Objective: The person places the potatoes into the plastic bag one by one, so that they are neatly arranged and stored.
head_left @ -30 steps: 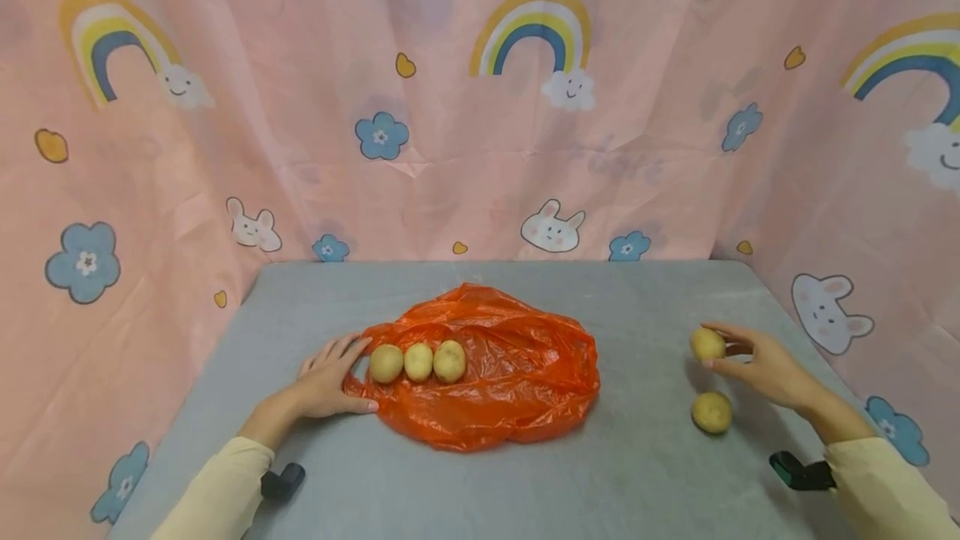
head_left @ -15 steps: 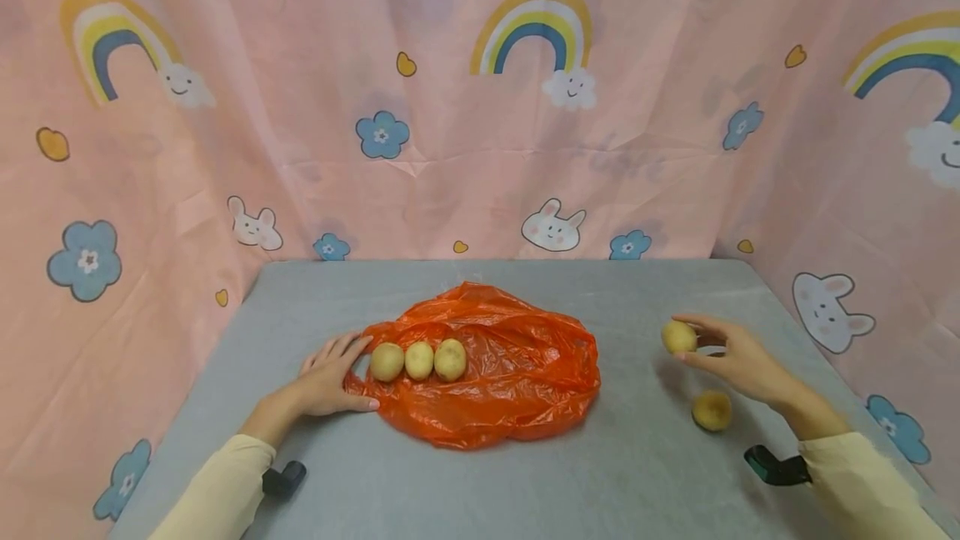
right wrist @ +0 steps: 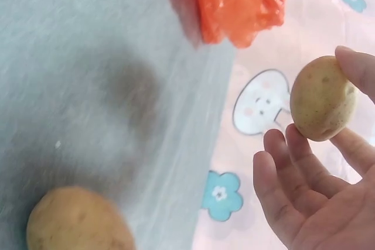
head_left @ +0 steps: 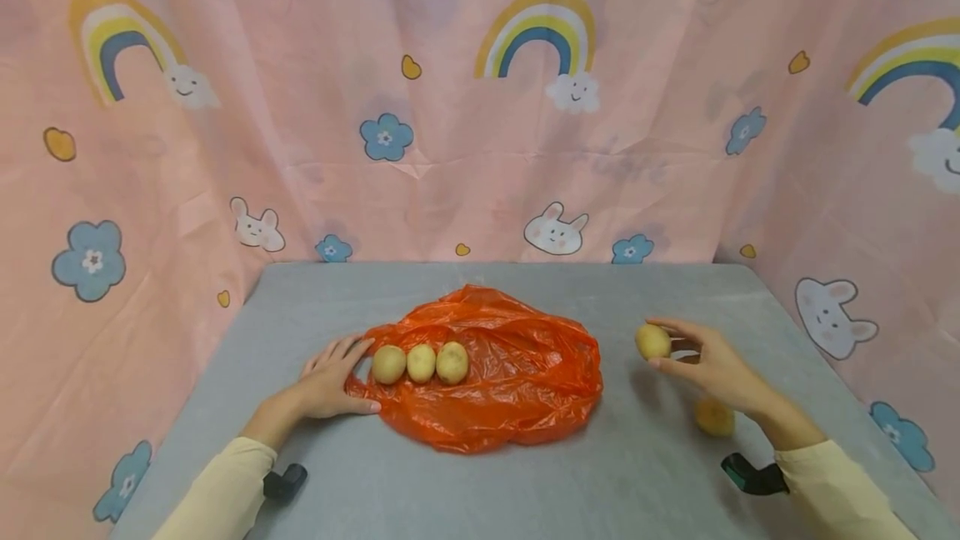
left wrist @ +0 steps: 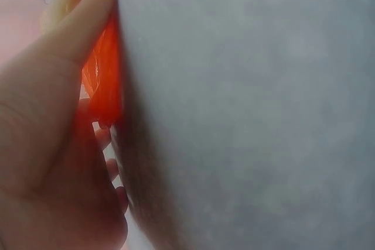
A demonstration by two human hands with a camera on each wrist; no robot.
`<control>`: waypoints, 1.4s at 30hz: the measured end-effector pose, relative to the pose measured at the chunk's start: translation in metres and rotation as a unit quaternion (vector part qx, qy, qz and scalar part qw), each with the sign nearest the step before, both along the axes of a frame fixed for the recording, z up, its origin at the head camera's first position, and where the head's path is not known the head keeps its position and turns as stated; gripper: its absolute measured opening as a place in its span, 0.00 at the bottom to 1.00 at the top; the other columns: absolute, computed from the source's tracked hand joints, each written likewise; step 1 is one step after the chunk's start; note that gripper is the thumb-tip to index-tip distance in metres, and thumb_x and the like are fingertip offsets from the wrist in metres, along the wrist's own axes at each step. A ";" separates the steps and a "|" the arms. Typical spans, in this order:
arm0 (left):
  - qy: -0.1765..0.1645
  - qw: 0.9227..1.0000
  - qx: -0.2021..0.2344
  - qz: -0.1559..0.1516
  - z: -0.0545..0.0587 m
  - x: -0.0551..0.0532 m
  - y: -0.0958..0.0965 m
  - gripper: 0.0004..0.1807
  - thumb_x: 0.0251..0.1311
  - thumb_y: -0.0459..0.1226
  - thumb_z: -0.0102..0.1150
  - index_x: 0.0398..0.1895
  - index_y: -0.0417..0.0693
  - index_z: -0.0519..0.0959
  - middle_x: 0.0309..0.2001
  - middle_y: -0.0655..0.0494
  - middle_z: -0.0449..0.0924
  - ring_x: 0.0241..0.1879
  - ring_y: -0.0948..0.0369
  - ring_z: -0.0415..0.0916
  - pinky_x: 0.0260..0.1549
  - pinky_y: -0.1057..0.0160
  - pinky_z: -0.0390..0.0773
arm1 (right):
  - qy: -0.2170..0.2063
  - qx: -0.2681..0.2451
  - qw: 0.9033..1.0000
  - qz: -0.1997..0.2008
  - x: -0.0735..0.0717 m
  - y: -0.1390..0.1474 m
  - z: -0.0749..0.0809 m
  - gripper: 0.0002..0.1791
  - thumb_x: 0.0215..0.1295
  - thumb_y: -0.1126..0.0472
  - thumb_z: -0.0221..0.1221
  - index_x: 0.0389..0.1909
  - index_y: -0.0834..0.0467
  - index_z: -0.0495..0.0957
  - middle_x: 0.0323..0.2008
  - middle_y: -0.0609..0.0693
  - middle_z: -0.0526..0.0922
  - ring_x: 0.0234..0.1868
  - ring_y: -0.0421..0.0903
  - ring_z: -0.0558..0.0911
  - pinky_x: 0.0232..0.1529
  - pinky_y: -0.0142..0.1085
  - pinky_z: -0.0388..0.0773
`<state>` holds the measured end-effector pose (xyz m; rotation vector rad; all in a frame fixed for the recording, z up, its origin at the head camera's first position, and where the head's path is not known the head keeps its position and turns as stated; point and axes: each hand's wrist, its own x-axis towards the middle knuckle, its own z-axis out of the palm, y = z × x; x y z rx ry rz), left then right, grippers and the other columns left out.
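Before a pink curtain (head_left: 465, 123), a grey table (head_left: 570, 486) is partly covered by an orange bag (head_left: 517, 394), on whose left end three potatoes (head_left: 421, 364) are lined up and whose edge is touched by the left hand (head_left: 330, 386), fingers loosely extended. By the right hand (head_left: 711, 367) a fourth potato (head_left: 652, 342) is pinched between thumb and fingertips above the table, right of the bag — a slim hold, easily lost if loosened. Were the thin bag tugged, those three could be set rolling; a fifth potato (head_left: 714, 420), partly hidden by the right hand, could be knocked.
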<state>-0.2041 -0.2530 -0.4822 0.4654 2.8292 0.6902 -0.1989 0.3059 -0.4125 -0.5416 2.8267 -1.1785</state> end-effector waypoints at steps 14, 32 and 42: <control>-0.015 1.000 -0.015 0.008 0.001 0.000 0.003 0.60 0.49 0.62 0.72 0.80 0.46 0.55 0.80 0.39 0.49 0.77 0.34 0.46 0.66 0.25 0.51 | 0.011 -0.052 0.998 0.013 -0.002 -0.041 0.001 0.29 0.68 0.59 0.65 0.67 0.63 0.72 0.59 0.62 0.80 0.47 0.37 0.79 0.47 0.30 0.80; -0.011 1.000 -0.014 0.009 -0.003 0.004 0.001 0.60 0.49 0.62 0.72 0.80 0.47 0.55 0.80 0.39 0.48 0.77 0.34 0.45 0.66 0.24 0.49 | -0.016 -0.101 0.992 0.074 -0.006 -0.091 -0.014 0.29 0.64 0.60 0.68 0.65 0.61 0.74 0.55 0.58 0.82 0.46 0.48 0.81 0.46 0.35 0.80; -0.002 1.000 -0.009 0.007 -0.002 0.000 0.000 0.60 0.49 0.62 0.73 0.80 0.47 0.55 0.80 0.38 0.48 0.77 0.34 0.45 0.65 0.24 0.50 | -0.029 -0.118 0.987 0.103 -0.009 -0.117 -0.010 0.31 0.64 0.61 0.68 0.67 0.61 0.72 0.58 0.60 0.81 0.49 0.54 0.82 0.47 0.37 0.82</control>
